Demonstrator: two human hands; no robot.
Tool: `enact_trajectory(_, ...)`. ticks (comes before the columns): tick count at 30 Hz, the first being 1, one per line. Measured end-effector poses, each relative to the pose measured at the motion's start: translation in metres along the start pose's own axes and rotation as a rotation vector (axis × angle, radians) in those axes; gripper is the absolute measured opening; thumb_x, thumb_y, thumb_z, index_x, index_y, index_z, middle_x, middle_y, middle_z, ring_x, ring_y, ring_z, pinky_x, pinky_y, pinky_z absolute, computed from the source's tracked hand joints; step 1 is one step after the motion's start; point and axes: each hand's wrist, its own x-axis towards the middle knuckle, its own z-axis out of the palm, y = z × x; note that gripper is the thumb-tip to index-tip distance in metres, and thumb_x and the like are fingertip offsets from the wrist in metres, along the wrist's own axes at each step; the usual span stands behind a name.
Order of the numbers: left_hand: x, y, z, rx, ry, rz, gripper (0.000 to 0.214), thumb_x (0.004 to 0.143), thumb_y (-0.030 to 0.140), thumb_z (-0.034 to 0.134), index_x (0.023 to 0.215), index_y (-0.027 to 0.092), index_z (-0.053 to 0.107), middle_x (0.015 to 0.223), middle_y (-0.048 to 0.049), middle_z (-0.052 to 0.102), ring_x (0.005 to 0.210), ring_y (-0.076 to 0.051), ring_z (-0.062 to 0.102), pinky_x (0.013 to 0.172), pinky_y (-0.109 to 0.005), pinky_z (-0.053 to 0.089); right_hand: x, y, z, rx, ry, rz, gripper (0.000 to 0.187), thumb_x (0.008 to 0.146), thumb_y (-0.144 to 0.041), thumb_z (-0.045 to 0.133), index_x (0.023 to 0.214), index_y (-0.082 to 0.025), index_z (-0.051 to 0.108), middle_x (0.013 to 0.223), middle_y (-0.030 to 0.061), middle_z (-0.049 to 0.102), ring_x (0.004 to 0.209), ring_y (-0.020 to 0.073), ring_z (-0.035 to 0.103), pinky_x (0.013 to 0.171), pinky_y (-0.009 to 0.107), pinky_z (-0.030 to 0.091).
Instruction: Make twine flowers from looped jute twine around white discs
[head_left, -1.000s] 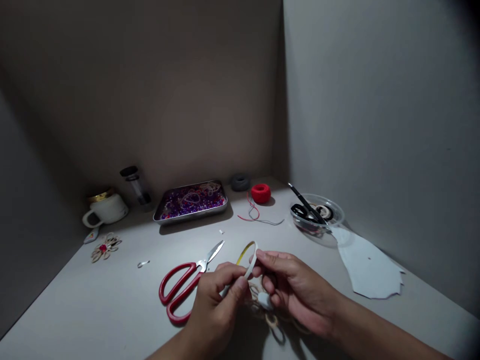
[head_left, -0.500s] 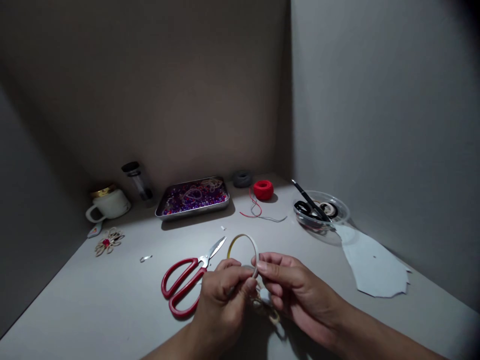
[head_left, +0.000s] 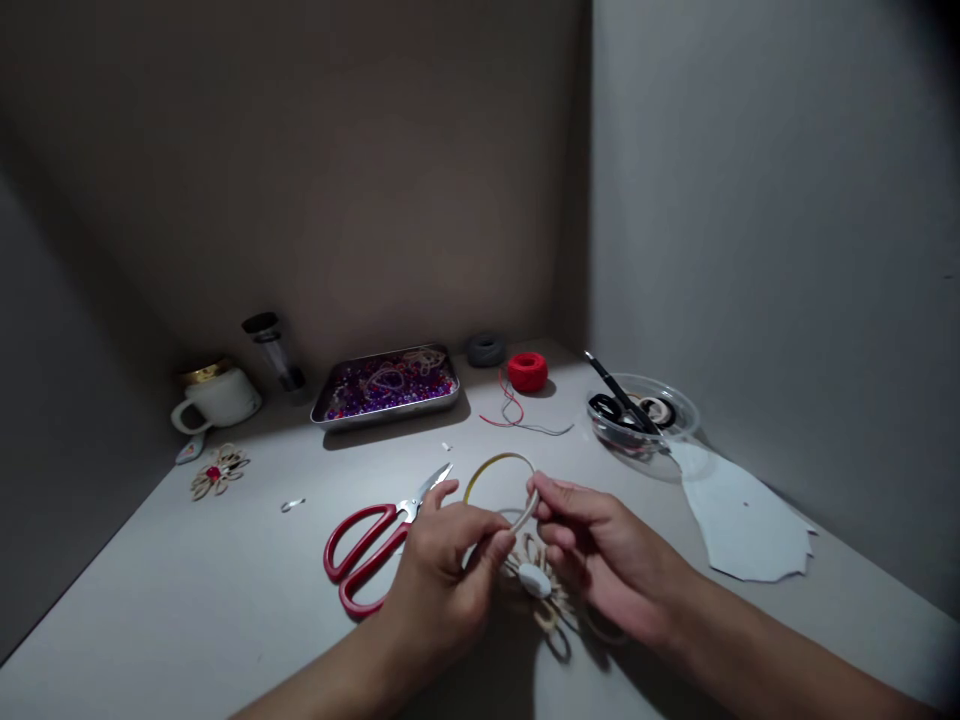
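Observation:
A thin pale band (head_left: pixel 501 457) with a yellowish inner side is bent into a loop, held upright between my hands. My left hand (head_left: pixel 457 565) pinches its lower part between thumb and fingers. My right hand (head_left: pixel 600 545) grips the band's right side between thumb and forefinger. Just below the hands is a flower-shaped piece of beige cord loops with a white disc (head_left: pixel 535 580) at its middle; the fingers partly cover it, and I cannot tell whether the band is joined to it. Red-handled scissors (head_left: pixel 367 560) lie partly open beside my left hand.
At the back stand a metal tray of beads (head_left: pixel 390 410), a grey cord roll (head_left: pixel 486 350) and a red one (head_left: pixel 527 372). Right are a clear bowl (head_left: pixel 686 405) and white sheet (head_left: pixel 750 520). Left are a mug (head_left: pixel 229 398), clear tube (head_left: pixel 274 355) and cord flower (head_left: pixel 225 470).
My hands and the band have shifted slightly right. My right hand has slid up the band, away from the left thumb, and more of the white disc and beige loops shows.

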Motion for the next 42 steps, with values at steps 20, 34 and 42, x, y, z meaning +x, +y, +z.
enact_trajectory(20, -0.002, -0.01, 0.008, -0.243, 0.103, -0.1, 0.013, 0.079, 0.019, 0.056, 0.073, 0.016, 0.067, 0.063, -0.0036, 0.062, 0.062, -0.016, 0.055, 0.065, -0.03, 0.042, 0.006, 0.008, -0.004, -0.089, -0.108, -0.019, 0.018, 0.068, -0.022, 0.073, 0.064, -0.01, 0.061, 0.047, -0.006, 0.05, 0.034, 0.0, 0.037, 0.035, 0.01, 0.041)
enact_trajectory(34, 0.006, -0.016, 0.005, -0.149, 0.057, 0.053, 0.013, 0.081, 0.018, 0.054, 0.074, 0.016, 0.064, 0.07, -0.0052, 0.063, 0.079, -0.02, 0.056, 0.081, -0.037, 0.039, 0.0, -0.006, 0.0, -0.024, -0.001, -0.003, 0.016, 0.076, -0.014, 0.062, 0.06, -0.012, 0.057, 0.042, -0.0068, 0.044, 0.033, 0.0012, 0.039, 0.035, 0.008, 0.038)
enact_trajectory(42, 0.004, -0.012, 0.006, -0.081, 0.059, 0.008, 0.02, 0.084, 0.021, 0.049, 0.067, 0.018, 0.061, 0.059, 0.0001, 0.057, 0.06, -0.015, 0.052, 0.081, -0.038, 0.037, 0.004, 0.004, -0.004, -0.065, 0.009, -0.028, 0.016, 0.068, -0.017, 0.071, 0.06, -0.011, 0.059, 0.051, -0.005, 0.052, 0.035, 0.0006, 0.039, 0.033, 0.009, 0.038)
